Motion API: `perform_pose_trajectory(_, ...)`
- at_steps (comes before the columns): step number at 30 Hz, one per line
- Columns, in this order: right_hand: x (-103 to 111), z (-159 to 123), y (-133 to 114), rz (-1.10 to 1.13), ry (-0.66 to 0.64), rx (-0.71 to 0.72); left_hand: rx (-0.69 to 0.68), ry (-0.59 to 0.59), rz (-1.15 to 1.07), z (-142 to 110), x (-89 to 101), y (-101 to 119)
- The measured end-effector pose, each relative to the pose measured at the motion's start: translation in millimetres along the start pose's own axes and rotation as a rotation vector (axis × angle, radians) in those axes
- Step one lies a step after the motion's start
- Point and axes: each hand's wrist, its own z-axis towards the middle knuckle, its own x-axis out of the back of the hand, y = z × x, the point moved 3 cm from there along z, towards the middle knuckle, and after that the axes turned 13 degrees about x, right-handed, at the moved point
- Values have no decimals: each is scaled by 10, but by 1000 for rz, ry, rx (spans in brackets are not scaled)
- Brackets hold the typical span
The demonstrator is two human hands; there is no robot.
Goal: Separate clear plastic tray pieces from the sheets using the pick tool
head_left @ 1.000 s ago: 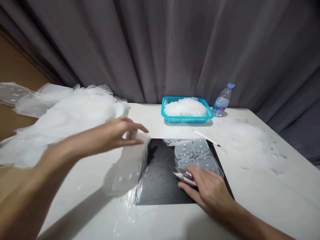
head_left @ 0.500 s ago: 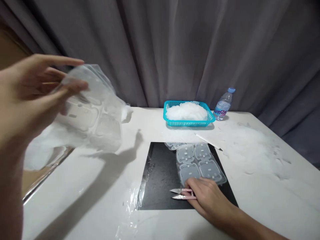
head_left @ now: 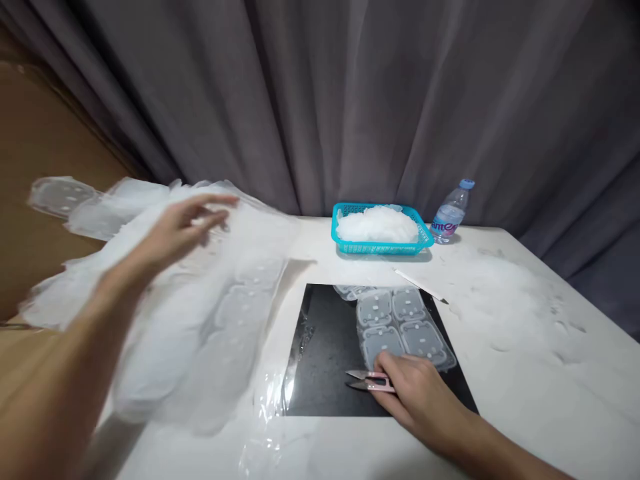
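My left hand (head_left: 195, 230) is raised at the left, thumb and fingers closed on a translucent moulded plastic sheet (head_left: 240, 313). The sheet hangs down over the table, its outline smeared by motion, and the exact grip point is hard to make out. My right hand (head_left: 415, 390) rests at the front of the black mat (head_left: 325, 353), wrapped round pink-handled thread snips (head_left: 373, 382) whose blades point left and are apart. Under its fingertips lies the near edge of a clear plastic sheet with rounded rectangular cells (head_left: 400, 323).
A blue basket (head_left: 385, 249) with white fluffy material (head_left: 377, 225) stands at the back, beside a water bottle (head_left: 451, 212). A slim white craft knife (head_left: 420, 285) lies behind the mat. More plastic sheets (head_left: 120, 207) are heaped at the left by a cardboard box (head_left: 45, 140).
My left hand has moved right and lower, and a longer spread of plastic sheets now shows beneath and behind it. My right hand stays on the mat with the snips.
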Motion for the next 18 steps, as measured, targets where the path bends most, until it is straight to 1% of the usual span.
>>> perform_pose_trajectory(1, -4, 0, 0, 5, -1, -1, -19, -42, -7, -38, -287, 179)
perform_pose_trajectory(2, -10, -1, 1, 10, -1, -2, -25, -83, -1, -48, -482, 268)
perform_pose_trajectory(3, -18, -4, 2, 14, 0, -3, -24, -114, 12, -40, -595, 285)
perform_pose_trajectory(4, -24, -6, 4, 16, 1, -5, -23, -124, 25, -21, -642, 253)
perform_pose_trajectory(6, -33, -11, 8, 15, 0, -2, -20, -119, 47, 22, -624, 118)
perform_pose_trajectory(8, -33, -13, 11, 15, -3, -1, -19, -91, 65, 51, -549, -3)
perform_pose_trajectory(10, -25, -9, 11, 15, -2, -3, -25, -64, 85, 57, -483, -58)
perform_pose_trajectory(12, -14, -1, 5, 17, 0, -7, -35, -71, 110, 41, -451, -54)
perform_pose_trajectory(16, 8, 15, -13, 17, -2, -11, -37, -180, 156, -10, -471, 3)
perform_pose_trajectory(18, 10, 15, -17, 16, -15, -18, -30, -199, 155, -19, -469, 12)
